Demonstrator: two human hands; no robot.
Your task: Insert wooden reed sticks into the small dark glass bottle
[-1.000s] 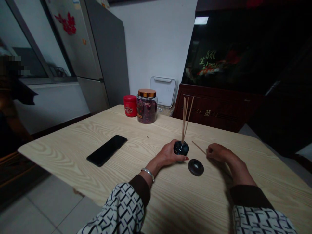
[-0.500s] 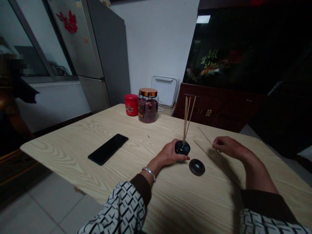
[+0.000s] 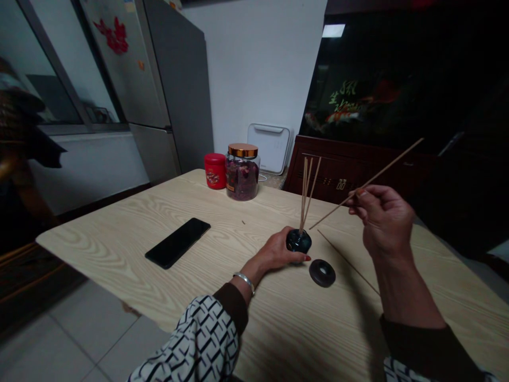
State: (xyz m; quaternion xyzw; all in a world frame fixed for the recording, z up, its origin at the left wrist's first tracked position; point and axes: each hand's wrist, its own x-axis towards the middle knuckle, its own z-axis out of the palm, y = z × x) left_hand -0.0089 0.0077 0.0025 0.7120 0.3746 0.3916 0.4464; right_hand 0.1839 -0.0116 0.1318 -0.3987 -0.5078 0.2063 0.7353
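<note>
My left hand is wrapped round a small dark glass diffuser bottle on the table. Several thin reed sticks stand up out of its neck, one leaning right. My right hand pinches a single reed stick in the air, slanted, its lower end just right of the bottle's neck. Another reed stick lies on the tabletop below my right hand, its near end hidden by the wrist. A dark round ring-shaped lid lies in front of the bottle.
On the wooden table lie a black phone and a tiny brown scrap. Toward the back stand a red canister and a glass jar with a copper lid. Behind are a fish tank and a fridge. A person is at far left.
My right hand has lifted a reed stick off the table and tilted it toward the bottle. My left hand keeps its hold on the bottle.
</note>
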